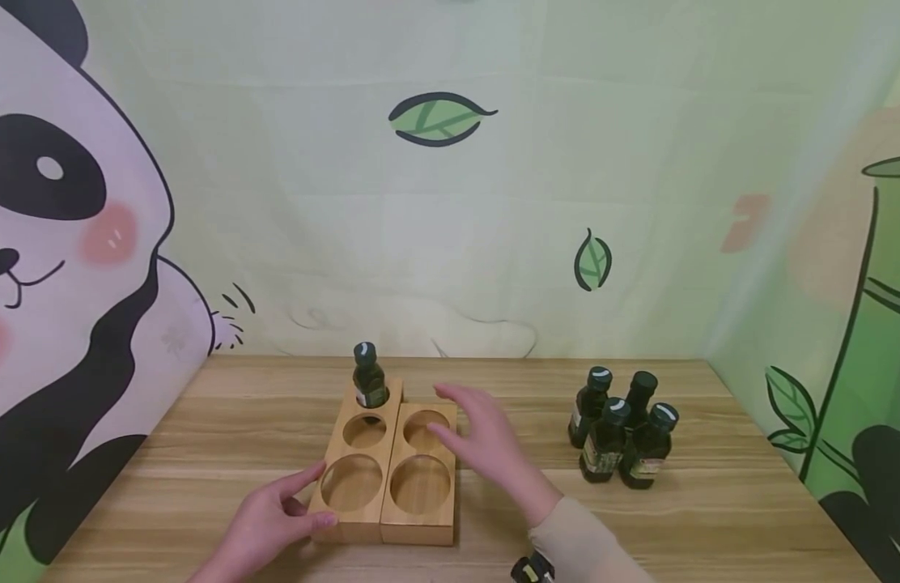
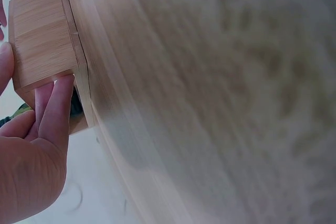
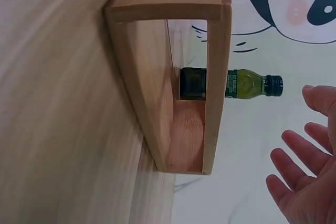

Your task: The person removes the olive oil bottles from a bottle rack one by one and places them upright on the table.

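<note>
Two wooden bottle racks with round holes stand side by side on the table in the head view. The left rack (image 1: 351, 530) carries a small dark bottle (image 1: 369, 376) upright in its far hole; its two nearer holes hold nothing. My left hand (image 1: 264, 518) grips that rack's near left corner, thumb at the front and fingers along the side. Over the right rack (image 1: 418, 530), which has two vacant holes, my right hand (image 1: 486, 441) hovers with fingers spread. In the right wrist view, the right hand (image 3: 310, 156) is apart from the open-sided rack (image 3: 170, 11) and touches nothing.
Several dark capped bottles (image 1: 603, 453) stand grouped on the right of the wood-grain table (image 1: 741, 502). A cloth backdrop (image 1: 290, 202) with a panda and leaves rises behind the table and at its sides.
</note>
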A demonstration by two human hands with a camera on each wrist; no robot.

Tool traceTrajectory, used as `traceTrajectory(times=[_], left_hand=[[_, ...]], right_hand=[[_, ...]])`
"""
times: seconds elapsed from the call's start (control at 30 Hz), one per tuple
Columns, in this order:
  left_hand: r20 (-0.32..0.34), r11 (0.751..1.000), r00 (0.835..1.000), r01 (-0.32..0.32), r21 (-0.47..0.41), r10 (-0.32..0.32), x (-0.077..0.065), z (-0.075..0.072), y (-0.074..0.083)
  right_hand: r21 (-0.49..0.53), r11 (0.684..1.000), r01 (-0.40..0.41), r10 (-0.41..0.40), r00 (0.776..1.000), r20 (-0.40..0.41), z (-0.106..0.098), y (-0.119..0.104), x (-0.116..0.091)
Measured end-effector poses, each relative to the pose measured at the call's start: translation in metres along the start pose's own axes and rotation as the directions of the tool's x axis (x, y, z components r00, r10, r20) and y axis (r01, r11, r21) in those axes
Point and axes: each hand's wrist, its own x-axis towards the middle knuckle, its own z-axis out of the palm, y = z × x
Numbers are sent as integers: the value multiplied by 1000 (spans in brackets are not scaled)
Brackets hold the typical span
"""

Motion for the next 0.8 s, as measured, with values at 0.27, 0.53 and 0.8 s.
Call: traceTrajectory(times=[0.27,0.53,0.8], left_hand=[[6,1000,1000,-12,4,12,-1,0,0],[8,1000,1000,3,6,-3,0,0,-1],[5,1000,1000,4,8,-4,1,0,-1]], right_hand=[[75,994,-84,79,995,57,14,-5,23],[104,983,-153,147,987,68,26,-7,47],[168,963,-212,200,976,82,36,-13,68]])
